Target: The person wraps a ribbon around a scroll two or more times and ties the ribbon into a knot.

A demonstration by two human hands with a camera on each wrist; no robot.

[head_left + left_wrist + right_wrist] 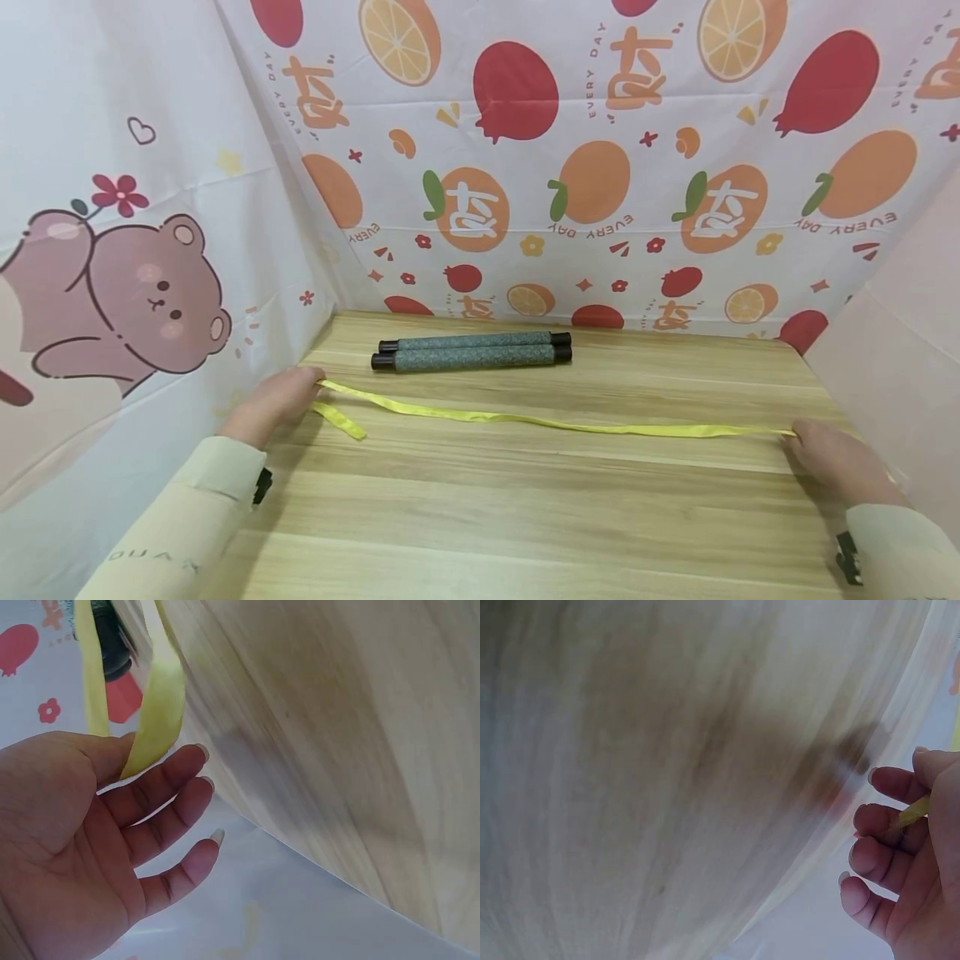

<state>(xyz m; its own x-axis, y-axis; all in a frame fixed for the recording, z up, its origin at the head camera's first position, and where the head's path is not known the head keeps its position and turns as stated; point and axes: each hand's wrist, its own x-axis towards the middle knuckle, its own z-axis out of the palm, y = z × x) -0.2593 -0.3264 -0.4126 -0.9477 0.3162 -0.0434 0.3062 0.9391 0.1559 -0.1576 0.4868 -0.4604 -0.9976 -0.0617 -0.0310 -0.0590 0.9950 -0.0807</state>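
A long yellow ribbon (480, 416) stretches across the wooden table between both hands, sagging slightly in the middle. At its left end my left hand (281, 398) pinches it between thumb and forefinger, and a short tail hangs past the fingers. The left wrist view shows the ribbon (160, 705) at the thumb of the left hand (112, 825), with the other fingers loosely bent. Over at the right side of the table, my right hand (843, 462) pinches the other end. In the right wrist view, a bit of ribbon (913, 812) shows among the right hand's fingers (877, 859).
Two dark rods with green speckled sleeves (480, 352) lie side by side near the back of the wooden table (525, 517). A fruit-print cloth (585, 167) hangs behind, with a bear-print cloth (172, 292) along the left and a pale cloth on the right.
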